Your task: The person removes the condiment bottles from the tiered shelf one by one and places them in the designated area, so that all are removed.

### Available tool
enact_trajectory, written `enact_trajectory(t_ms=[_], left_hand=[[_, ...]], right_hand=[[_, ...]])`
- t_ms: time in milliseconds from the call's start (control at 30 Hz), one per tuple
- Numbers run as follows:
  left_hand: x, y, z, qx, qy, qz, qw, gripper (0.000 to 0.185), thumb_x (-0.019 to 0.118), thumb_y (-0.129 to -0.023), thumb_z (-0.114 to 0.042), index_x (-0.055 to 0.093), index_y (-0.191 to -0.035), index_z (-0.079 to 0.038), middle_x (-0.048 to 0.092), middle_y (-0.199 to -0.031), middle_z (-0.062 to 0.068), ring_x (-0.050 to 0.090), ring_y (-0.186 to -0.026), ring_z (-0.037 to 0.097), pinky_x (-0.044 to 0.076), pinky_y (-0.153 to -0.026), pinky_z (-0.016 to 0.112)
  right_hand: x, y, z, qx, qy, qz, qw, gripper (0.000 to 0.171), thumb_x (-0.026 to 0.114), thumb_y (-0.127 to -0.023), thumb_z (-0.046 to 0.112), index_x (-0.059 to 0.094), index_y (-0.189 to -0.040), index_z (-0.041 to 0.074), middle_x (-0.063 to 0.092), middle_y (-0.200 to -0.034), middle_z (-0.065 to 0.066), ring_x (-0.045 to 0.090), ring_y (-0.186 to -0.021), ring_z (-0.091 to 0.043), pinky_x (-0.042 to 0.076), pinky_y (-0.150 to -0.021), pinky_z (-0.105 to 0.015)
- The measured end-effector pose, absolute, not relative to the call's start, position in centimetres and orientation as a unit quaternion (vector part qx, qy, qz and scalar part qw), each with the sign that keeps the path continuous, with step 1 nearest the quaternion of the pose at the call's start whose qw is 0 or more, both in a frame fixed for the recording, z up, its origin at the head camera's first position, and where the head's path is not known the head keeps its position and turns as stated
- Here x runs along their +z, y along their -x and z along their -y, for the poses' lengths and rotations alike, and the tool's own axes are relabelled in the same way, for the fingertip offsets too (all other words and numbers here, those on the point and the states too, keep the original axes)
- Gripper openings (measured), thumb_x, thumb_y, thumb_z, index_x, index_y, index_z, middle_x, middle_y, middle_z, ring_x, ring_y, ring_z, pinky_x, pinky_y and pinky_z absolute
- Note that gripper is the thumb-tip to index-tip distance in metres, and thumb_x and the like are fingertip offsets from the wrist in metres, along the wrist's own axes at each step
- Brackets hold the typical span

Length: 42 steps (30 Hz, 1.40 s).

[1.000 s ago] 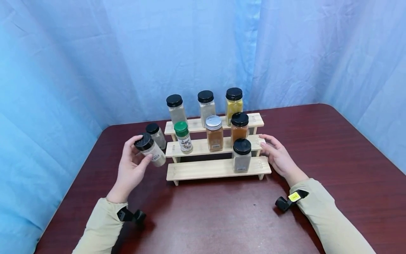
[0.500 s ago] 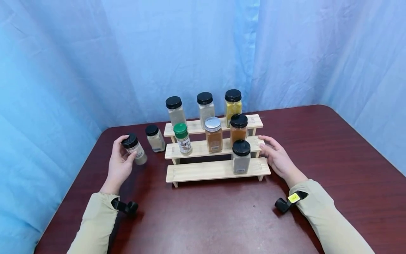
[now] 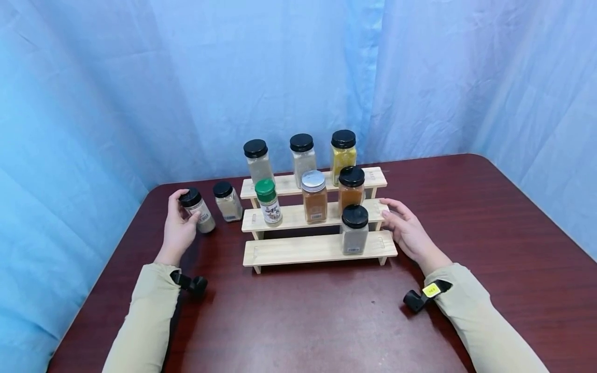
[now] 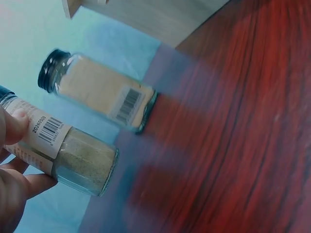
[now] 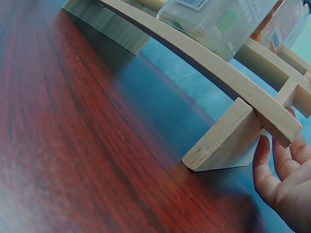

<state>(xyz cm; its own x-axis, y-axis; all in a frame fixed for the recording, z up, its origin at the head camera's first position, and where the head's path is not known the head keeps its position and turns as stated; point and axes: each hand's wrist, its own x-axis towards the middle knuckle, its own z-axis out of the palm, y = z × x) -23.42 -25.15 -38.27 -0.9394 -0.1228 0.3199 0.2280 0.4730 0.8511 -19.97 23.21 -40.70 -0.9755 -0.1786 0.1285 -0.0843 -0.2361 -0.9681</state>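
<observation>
- Here, my left hand [image 3: 179,228] curls round a jar of tan powder [image 3: 203,219], left of a square beige-filled jar [image 3: 228,203].
- My right hand [image 3: 410,230], loosely relaxed, touches the right end of the rack [image 3: 294,249].
- Its top tier carries a yellow-filled jar [image 3: 344,158].

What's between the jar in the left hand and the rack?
Between the held jar and the rack: one black-lidded jar, standing on the table. Head view.

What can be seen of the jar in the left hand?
The jar looks like clear glass, with a black lid on, pale powder inside and a printed label with a barcode. The left hand grips it by lid and label, roughly upright, left of another jar; whether its base meets the table is unclear.
</observation>
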Motion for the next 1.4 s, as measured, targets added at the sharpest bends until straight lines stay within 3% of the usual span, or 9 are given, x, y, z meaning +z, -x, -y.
enact_trajectory(t_ms=[500,600,767,967,1133,1400], left_hand=[[-38.8,25.1,25.6,-0.491,0.014,0.854,0.174,0.060,0.049,-0.090,0.013,0.026,-0.141,-0.009,0.044,-0.133,0.023,0.048,-0.109,0.028,0.037,-0.079,0.026],[-38.8,25.2,25.7,-0.497,0.015,0.851,0.171,0.060,0.049,-0.090,0.013,0.025,-0.141,-0.009,0.044,-0.135,0.023,0.048,-0.114,0.029,0.039,-0.082,0.028],[-38.7,25.4,25.7,-0.491,0.011,0.853,0.175,0.060,0.049,-0.089,0.015,0.027,-0.141,-0.008,0.043,-0.138,0.023,0.046,-0.121,0.031,0.041,-0.090,0.042],[-38.5,25.8,25.8,-0.478,0.000,0.857,0.191,0.058,0.052,-0.088,0.015,0.034,-0.139,-0.006,0.041,-0.139,0.022,0.045,-0.122,0.032,0.040,-0.089,0.047],[-38.4,26.2,26.0,-0.471,0.002,0.860,0.196,0.056,0.053,-0.088,0.013,0.036,-0.138,-0.005,0.040,-0.139,0.022,0.045,-0.123,0.033,0.041,-0.087,0.045],[-38.4,26.4,26.4,-0.451,-0.005,0.867,0.211,0.055,0.059,-0.087,0.008,0.042,-0.137,-0.008,0.047,-0.134,0.020,0.045,-0.111,0.029,0.033,-0.072,0.032]], right_hand=[[-40.5,19.9,-23.2,-0.776,0.099,-0.622,0.033,0.023,0.049,-0.099,0.014,0.052,-0.119,0.025,0.063,-0.101,0.009,0.061,-0.079,-0.004,0.052,-0.070,-0.021],[-40.5,19.9,-23.1,-0.776,0.102,-0.622,0.030,0.023,0.048,-0.099,0.015,0.052,-0.119,0.025,0.063,-0.102,0.009,0.061,-0.080,-0.004,0.052,-0.071,-0.021],[-40.5,19.9,-23.1,-0.778,0.107,-0.618,0.028,0.023,0.047,-0.099,0.013,0.053,-0.118,0.025,0.063,-0.103,0.009,0.062,-0.082,-0.004,0.052,-0.073,-0.021],[-40.5,20.0,-23.1,-0.778,0.108,-0.619,0.024,0.022,0.048,-0.099,0.013,0.053,-0.118,0.024,0.063,-0.102,0.009,0.061,-0.082,-0.004,0.051,-0.074,-0.020],[-40.6,20.0,-23.1,-0.781,0.109,-0.614,0.026,0.023,0.048,-0.099,0.013,0.053,-0.118,0.024,0.064,-0.101,0.009,0.061,-0.080,-0.004,0.052,-0.072,-0.020],[-40.7,19.9,-23.1,-0.785,0.109,-0.610,0.023,0.023,0.048,-0.099,0.012,0.054,-0.117,0.025,0.064,-0.102,0.009,0.061,-0.080,-0.004,0.052,-0.072,-0.020]])
